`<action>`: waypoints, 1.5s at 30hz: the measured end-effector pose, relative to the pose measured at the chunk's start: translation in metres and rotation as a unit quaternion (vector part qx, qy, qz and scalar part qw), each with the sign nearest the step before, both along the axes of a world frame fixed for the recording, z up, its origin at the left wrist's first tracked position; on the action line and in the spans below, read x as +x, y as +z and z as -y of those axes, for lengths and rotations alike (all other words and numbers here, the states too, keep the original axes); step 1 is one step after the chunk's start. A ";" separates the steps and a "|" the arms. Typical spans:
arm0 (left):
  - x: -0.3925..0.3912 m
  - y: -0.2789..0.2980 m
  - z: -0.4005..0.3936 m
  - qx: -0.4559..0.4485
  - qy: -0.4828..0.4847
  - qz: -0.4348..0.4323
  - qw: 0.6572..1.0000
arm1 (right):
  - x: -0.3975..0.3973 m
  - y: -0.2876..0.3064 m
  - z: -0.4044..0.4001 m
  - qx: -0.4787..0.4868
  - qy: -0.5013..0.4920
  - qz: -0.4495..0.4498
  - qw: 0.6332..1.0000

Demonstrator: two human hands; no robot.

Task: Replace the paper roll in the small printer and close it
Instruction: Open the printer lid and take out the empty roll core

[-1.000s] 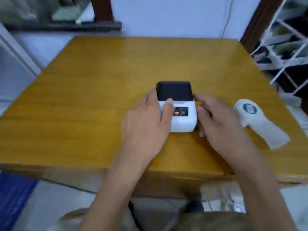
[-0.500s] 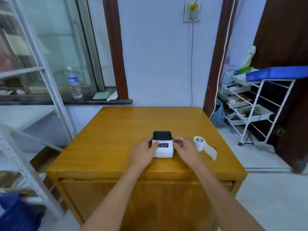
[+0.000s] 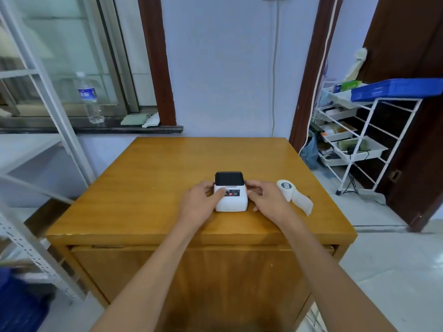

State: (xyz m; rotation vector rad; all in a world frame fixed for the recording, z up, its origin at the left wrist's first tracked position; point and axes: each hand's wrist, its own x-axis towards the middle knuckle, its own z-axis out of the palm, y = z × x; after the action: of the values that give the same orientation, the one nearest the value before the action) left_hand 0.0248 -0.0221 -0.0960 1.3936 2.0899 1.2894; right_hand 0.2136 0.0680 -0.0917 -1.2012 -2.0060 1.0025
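A small white printer with a black lid stands closed near the front of the wooden table. A red light shows on its control panel. My left hand holds the printer's left side, thumb resting on the panel. My right hand grips its right side. A white paper roll lies on the table just right of my right hand, with a loose strip trailing toward the front edge.
A white wire rack with trays and a blue crate stands to the right by a dark door. A metal shelf frame stands to the left. A water bottle sits on the window ledge.
The camera has pulled back and tilted up, so the room is in view. Both hands have stayed on the printer's sides, and the roll has not moved.
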 end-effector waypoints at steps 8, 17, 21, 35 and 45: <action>0.004 0.004 0.003 0.005 0.001 0.008 1.000 | -0.005 0.002 0.006 0.082 -0.022 0.072 0.994; 0.008 0.006 0.004 0.008 0.014 0.020 1.000 | 0.002 0.001 0.004 -0.008 -0.042 -0.056 0.998; 0.007 0.005 0.007 0.018 0.008 0.038 0.999 | 0.000 -0.004 0.002 -0.016 -0.051 -0.071 0.996; 0.011 0.010 0.012 0.024 0.015 0.064 0.998 | -0.026 0.024 -0.012 -0.059 -0.116 0.029 0.991; 0.011 0.008 0.011 0.040 -0.003 0.061 0.997 | -0.052 0.041 -0.030 -0.110 -0.156 0.122 0.974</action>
State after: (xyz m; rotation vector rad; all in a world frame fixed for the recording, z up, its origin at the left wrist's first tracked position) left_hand 0.0358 -0.0332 -0.0882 1.3176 1.9723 1.4327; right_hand 0.1614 0.0980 -0.0508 -1.7729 -1.8348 0.9737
